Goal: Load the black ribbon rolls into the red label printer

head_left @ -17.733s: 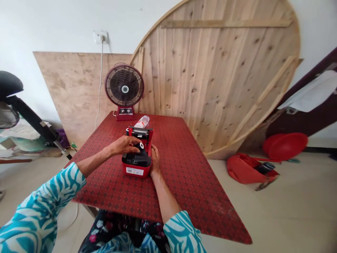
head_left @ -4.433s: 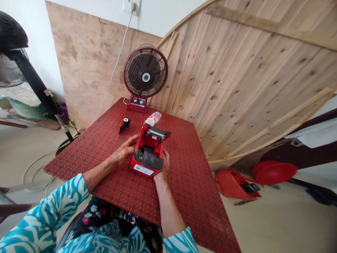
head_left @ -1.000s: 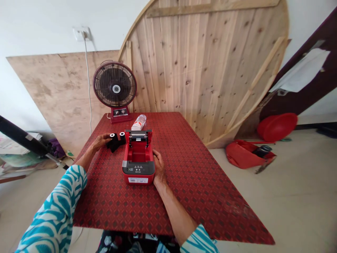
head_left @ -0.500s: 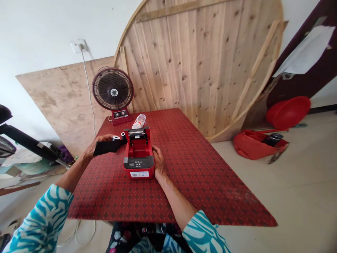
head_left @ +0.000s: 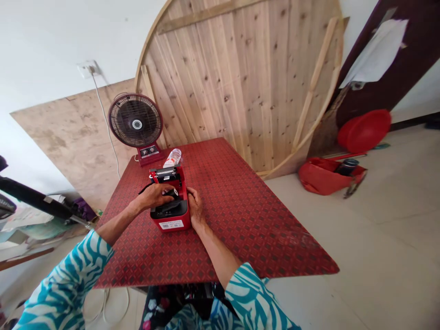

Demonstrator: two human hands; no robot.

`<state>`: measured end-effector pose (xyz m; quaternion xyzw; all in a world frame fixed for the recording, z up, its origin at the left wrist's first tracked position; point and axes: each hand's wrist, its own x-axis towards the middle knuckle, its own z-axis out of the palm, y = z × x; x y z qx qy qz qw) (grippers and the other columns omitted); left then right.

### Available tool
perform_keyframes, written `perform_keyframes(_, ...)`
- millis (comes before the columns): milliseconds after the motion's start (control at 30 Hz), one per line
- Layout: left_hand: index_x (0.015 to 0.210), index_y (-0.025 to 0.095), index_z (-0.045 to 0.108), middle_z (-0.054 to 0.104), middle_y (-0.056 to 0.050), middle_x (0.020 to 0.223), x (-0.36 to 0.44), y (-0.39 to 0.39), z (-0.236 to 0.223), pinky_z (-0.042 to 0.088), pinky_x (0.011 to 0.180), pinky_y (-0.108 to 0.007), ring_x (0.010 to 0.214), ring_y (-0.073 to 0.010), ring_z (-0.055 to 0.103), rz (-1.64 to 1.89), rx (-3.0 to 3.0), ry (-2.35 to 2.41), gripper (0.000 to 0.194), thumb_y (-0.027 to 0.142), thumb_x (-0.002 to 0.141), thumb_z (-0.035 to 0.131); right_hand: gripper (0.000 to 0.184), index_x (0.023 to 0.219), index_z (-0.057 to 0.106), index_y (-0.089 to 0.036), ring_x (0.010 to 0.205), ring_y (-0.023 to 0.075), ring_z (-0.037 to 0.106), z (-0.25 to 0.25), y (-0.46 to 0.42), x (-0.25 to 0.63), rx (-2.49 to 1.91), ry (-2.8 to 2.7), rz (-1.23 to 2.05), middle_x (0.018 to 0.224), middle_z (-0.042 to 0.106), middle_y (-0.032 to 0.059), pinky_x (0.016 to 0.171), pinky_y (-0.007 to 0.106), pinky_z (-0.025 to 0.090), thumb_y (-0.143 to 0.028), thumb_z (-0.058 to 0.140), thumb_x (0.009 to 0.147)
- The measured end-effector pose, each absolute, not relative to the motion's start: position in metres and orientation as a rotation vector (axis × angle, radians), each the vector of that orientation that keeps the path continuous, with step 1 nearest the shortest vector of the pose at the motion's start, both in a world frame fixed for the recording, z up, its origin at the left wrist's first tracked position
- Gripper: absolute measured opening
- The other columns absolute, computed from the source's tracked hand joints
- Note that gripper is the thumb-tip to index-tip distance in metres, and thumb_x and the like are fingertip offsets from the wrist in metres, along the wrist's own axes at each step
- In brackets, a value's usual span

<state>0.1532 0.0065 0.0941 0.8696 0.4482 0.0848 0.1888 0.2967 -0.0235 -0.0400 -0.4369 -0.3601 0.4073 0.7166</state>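
A red and black label printer [head_left: 178,223] stands on the table with its lid raised at the back. My left hand [head_left: 154,196] is closed around a black ribbon roll [head_left: 175,192] with a white core, held in the printer's open cavity. Loose black film from the roll lies over the printer's front panel. A second white roll end shows at the left of the raised lid, mostly hidden. My right hand [head_left: 195,207] grips the printer's right side, its fingers bent along the wall.
The table [head_left: 261,233] has a red patterned cover. Behind the printer lies a clear plastic bottle [head_left: 172,158], and a fan [head_left: 136,126] stands at the back left. A large round wooden panel [head_left: 237,78] leans against the wall. On the floor at right sits a red bag [head_left: 314,176].
My left hand has brought the ribbon roll from the printer's left side into its cavity. My right hand stays on the printer's side. The whole view has shifted slightly.
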Motion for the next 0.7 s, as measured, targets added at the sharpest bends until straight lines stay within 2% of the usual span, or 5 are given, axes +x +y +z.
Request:
perform_keyframes(267,0.1,0.024,0.069,0.073,-0.003,0.094,0.158,0.009,0.09,0.049,0.082,-0.031,0.089,-0.0248,0.067,0.229,2.492,1.306,0.031,0.03,0.07,0.064,0.031,0.1,0.068,-0.025,0.105,0.0201,0.058,-0.037,-0.026,0.299,-0.971,-0.796,0.909,0.106,0.068,0.0013,0.097,0.036,0.04,-0.034,0.049,0.077)
perform_keyframes(433,0.103,0.024,0.069,0.072,-0.003,0.102,0.156,0.013,0.089,0.048,0.085,-0.031,0.095,-0.0241,0.066,0.232,2.485,1.239,0.03,0.027,0.074,0.06,0.033,0.101,0.068,-0.023,0.105,0.0216,0.058,-0.037,-0.027,0.299,-0.994,-0.807,0.903,0.106,0.068,0.0034,0.097,0.037,0.04,-0.034,0.047,0.077)
perform_keyframes(600,0.104,0.023,0.07,0.069,-0.007,0.114,0.16,0.015,0.087,0.045,0.091,-0.034,0.107,-0.0284,0.063,0.078,2.569,1.162,0.031,0.025,0.075,0.06,0.034,0.103,0.067,-0.022,0.107,0.0212,0.057,-0.035,-0.028,0.299,-0.981,-0.808,0.913,0.108,0.068,0.0034,0.098,0.036,0.04,-0.035,0.048,0.078)
perform_keyframes(700,0.098,0.021,0.072,0.071,-0.009,0.109,0.166,0.018,0.087,0.046,0.087,-0.035,0.103,-0.0301,0.064,-0.042,2.608,1.131,0.027,0.022,0.074,0.059,0.036,0.106,0.065,-0.019,0.107,0.0218,0.056,-0.034,-0.03,0.299,-0.989,-0.825,0.919,0.109,0.067,0.0055,0.098,0.037,0.04,-0.035,0.046,0.08)
